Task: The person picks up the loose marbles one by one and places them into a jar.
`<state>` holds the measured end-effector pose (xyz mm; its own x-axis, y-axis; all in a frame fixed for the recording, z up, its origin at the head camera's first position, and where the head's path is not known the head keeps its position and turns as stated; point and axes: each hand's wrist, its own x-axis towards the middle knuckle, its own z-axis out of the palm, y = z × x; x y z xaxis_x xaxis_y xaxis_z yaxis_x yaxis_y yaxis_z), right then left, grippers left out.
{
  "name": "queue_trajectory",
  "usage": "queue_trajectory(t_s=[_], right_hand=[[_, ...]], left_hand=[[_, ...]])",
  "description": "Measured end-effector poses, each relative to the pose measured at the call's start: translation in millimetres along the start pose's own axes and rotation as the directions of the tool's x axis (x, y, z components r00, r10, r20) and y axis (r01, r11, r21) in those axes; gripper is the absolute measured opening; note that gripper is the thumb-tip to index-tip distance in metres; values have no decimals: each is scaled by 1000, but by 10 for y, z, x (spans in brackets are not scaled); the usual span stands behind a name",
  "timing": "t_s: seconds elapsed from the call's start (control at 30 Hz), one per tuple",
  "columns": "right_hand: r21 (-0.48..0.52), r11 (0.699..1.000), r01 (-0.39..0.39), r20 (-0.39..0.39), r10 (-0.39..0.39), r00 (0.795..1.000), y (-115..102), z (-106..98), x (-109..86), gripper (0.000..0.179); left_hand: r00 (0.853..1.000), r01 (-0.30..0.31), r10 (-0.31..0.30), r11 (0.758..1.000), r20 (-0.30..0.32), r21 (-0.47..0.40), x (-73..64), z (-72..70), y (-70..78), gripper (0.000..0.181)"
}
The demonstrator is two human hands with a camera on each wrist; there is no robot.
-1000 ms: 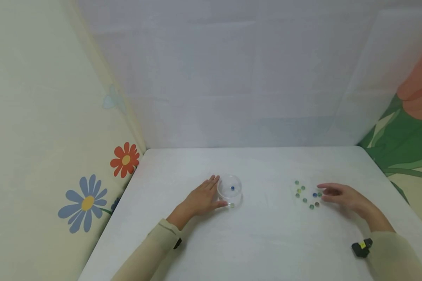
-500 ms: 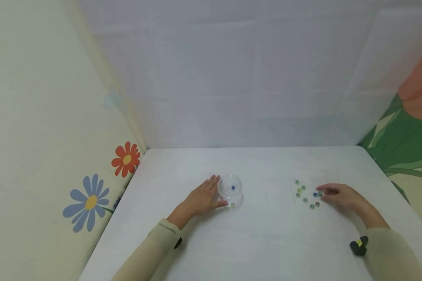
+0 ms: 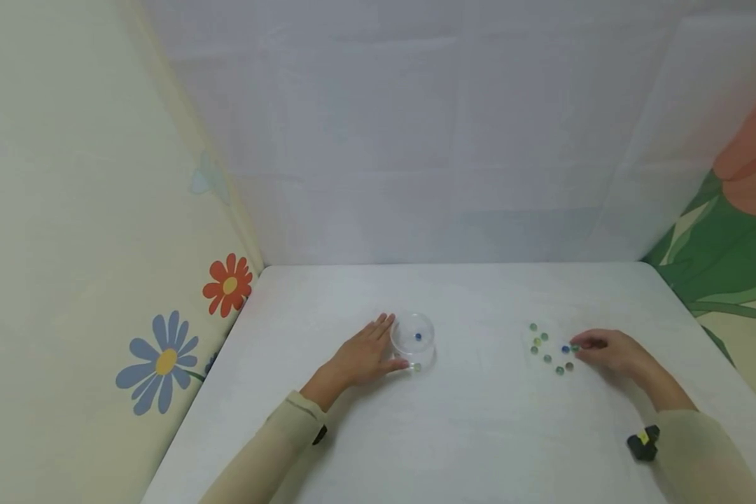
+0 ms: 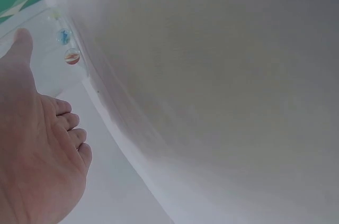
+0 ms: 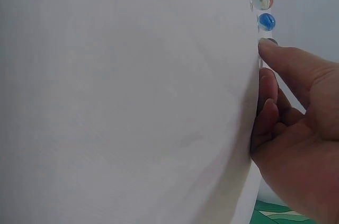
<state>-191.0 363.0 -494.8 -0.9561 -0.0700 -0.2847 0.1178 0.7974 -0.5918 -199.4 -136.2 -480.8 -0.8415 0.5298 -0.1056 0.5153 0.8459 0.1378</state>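
A clear round container (image 3: 412,322) stands left of centre on the white table. A blue marble (image 3: 418,337) and a pale marble (image 3: 417,367) show through it; the left wrist view also shows an orange-and-white marble (image 4: 72,56) there. My left hand (image 3: 363,355) rests along its left side, fingers straight and thumb at the front. Over on the right, my right hand (image 3: 614,352) pinches a green marble (image 3: 575,348) between thumb and index finger, close to the tabletop. Just left of those fingertips lies a blue marble (image 3: 565,348).
Several loose glass marbles, among them a yellow-green one (image 3: 537,341) and a brownish one (image 3: 569,366), lie in a loose cluster left of my right hand. A white sheet (image 3: 416,140) hangs behind the table (image 3: 466,434). Flower-printed cloth (image 3: 164,364) hangs at both sides.
My right thumb and index finger have come together on the green marble, after standing apart beside it. The left hand and the container stay in place.
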Motion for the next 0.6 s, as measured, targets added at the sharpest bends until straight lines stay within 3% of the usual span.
queue_trajectory(t_s=[0.4,0.6], right_hand=[[52,999,12,-51,-9,999,-78,-11,-38,42],[73,996,58,-71,-52,996,-195,-52,-66,40]], left_hand=[[1000,-5,5,1000,-5,3,9,8,-8,100],[1000,3,-3,1000,12,13,21,22,-15,101]])
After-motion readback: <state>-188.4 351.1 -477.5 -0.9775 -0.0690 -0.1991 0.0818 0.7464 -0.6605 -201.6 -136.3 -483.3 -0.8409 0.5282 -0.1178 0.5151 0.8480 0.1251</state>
